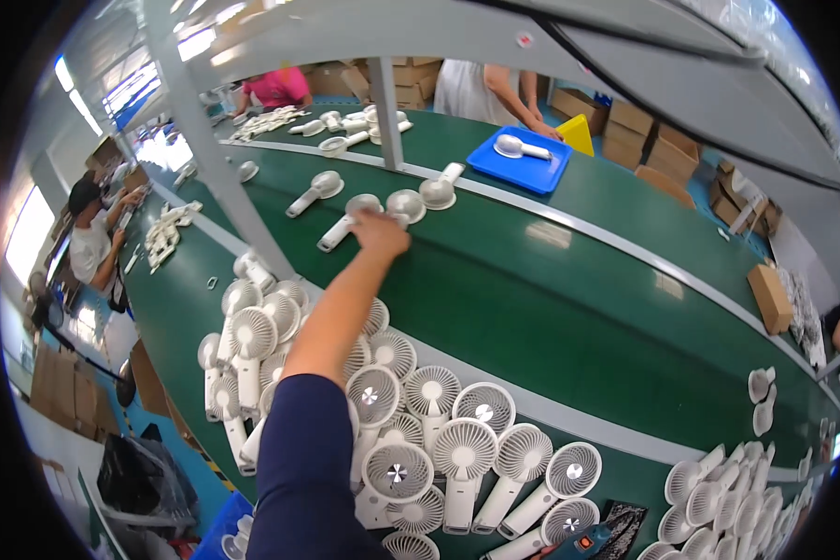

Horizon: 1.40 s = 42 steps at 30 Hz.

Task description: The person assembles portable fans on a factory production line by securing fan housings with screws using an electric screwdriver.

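Note:
My left hand [380,235] stretches far out over the green conveyor belt, in a navy sleeve. Its fingers close on a white handheld fan [336,235] near where the head meets the handle; the fingertips are partly hidden. Just right of the hand lies a second fan [406,205], and beyond that a third fan [438,193] with its handle pointing away. My right hand does not show. At the lower edge lies a teal-and-black power screwdriver [583,541], beside a heap of white handheld fans [465,448].
A grey post [210,140] rises left of my arm. Another stack of fans [719,499] stands at the right. Across the belt are a blue tray [495,168] holding one fan, a co-worker's arm [513,98] and cardboard boxes [628,126]. Another person [91,238] works at far left.

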Each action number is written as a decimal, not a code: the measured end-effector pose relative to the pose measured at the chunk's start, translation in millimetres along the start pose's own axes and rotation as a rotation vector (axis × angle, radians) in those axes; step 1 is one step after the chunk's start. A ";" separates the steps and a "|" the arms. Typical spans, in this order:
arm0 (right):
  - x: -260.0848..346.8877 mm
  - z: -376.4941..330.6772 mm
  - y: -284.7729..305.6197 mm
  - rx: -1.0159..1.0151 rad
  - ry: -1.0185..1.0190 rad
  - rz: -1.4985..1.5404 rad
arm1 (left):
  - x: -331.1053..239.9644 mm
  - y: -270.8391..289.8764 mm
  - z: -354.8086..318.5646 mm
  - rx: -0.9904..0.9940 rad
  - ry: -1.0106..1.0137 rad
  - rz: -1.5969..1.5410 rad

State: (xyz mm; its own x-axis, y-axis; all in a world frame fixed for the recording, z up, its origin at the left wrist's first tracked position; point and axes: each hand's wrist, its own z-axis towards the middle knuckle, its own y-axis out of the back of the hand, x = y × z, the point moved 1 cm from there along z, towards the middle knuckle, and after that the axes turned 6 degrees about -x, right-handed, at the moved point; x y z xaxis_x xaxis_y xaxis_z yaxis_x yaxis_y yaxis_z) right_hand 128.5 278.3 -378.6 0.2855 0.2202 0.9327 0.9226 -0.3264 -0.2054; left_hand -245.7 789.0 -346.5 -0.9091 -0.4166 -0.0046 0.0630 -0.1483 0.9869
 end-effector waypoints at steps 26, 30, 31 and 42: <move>-13.3 2.3 -11.7 -0.001 0.149 0.070 | 203.3 148.7 -291.7 -0.038 -0.312 -0.407; -19.2 0.7 -12.5 0.006 0.190 0.086 | 205.9 114.4 -306.5 0.013 -0.320 -0.351; -21.3 1.0 -11.8 -0.004 0.177 0.098 | 203.7 114.1 -308.7 0.086 -0.297 -0.448; -17.3 3.3 -15.2 -0.018 0.172 0.083 | 185.9 122.9 -309.5 -0.170 -0.282 -0.543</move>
State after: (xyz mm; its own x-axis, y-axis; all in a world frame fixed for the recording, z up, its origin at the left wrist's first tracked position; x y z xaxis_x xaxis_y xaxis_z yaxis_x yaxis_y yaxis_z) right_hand 110.4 282.5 -392.6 0.3102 0.0322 0.9501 0.8928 -0.3533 -0.2795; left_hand -279.5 415.7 -275.9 -0.9021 0.0071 -0.4315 -0.3939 -0.4222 0.8165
